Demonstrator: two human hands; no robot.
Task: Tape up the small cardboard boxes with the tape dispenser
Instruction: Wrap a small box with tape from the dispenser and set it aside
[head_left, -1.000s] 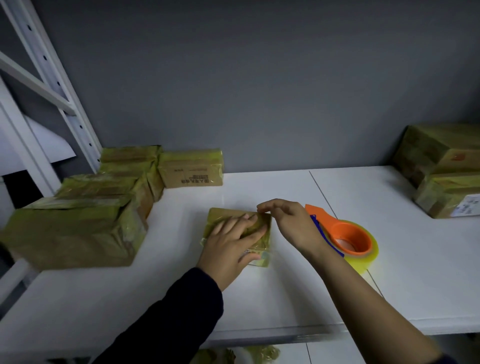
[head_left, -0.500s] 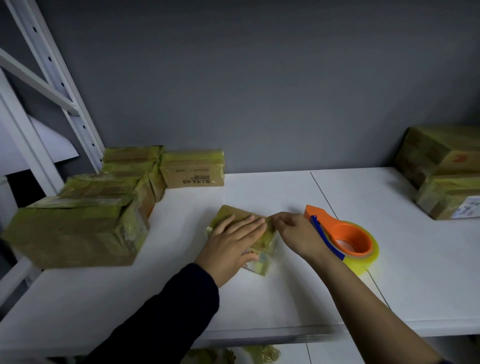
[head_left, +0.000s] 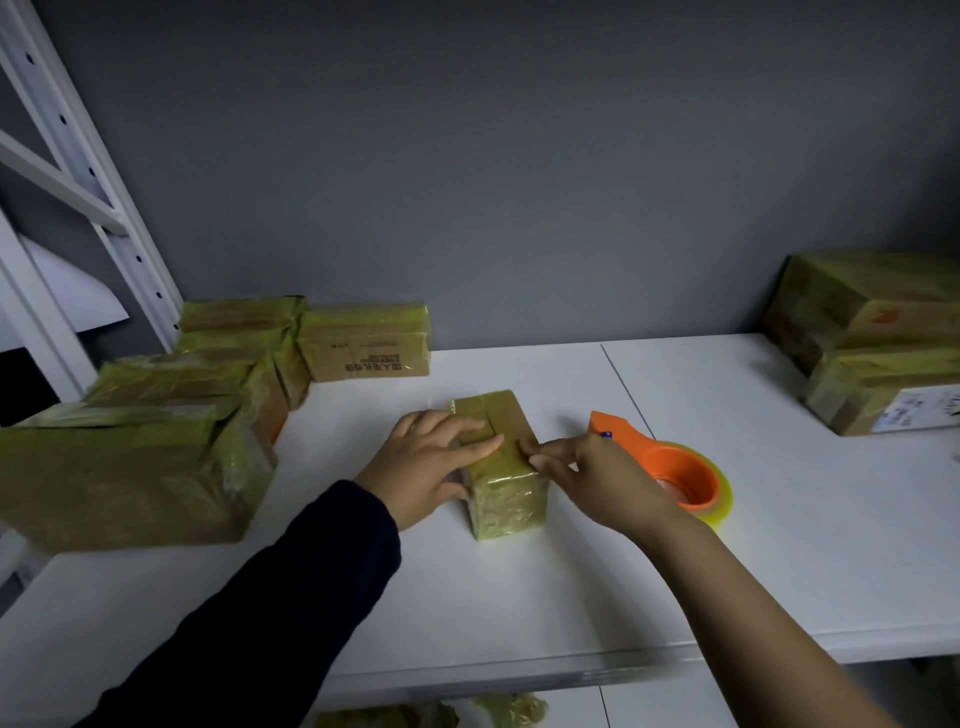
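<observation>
A small tape-wrapped cardboard box (head_left: 511, 499) sits on the middle of the white tabletop (head_left: 519, 597), with the left hand (head_left: 431, 462) spread flat on top. The right hand (head_left: 597, 478) has its fingertips at the box's right edge, pinching or pressing I cannot tell. An orange plastic tape dispenser (head_left: 675, 473) lies just beyond.

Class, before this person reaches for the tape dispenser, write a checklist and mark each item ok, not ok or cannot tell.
1. Small box steadied: left hand lies flat on it. Ok.
2. Tape dispenser within reach: on the table, beside the right hand. Ok.
3. Right hand free: fingertips at the box's top edge. Not ok.
4. Tape smoothed flat: cannot tell.
5. Underside taped: cannot tell.
</observation>
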